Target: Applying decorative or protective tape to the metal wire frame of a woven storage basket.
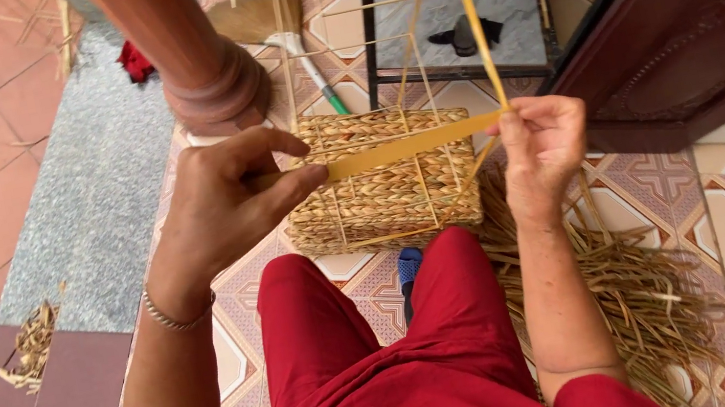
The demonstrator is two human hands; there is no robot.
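Note:
My left hand (228, 202) pinches one end of a flat yellow straw strip (412, 146), stretched level in front of me. My right hand (539, 144) grips the strip's other end, where it bends and runs up and away out of view. Just beyond and below the strip stands a partly woven straw basket (385, 191) on a thin wire frame (412, 36), its lower walls woven and its upper frame bare. My knees in red trousers (356, 334) sit close under the basket. A metal bracelet circles my left wrist.
A pile of loose dried straw (631, 290) lies on the patterned tiles at my right. A round reddish pillar (192, 55) rises behind the basket, with a broom (276, 20) beside it. Dark wooden furniture (699, 25) stands at the right; a straw scrap (30, 346) lies left.

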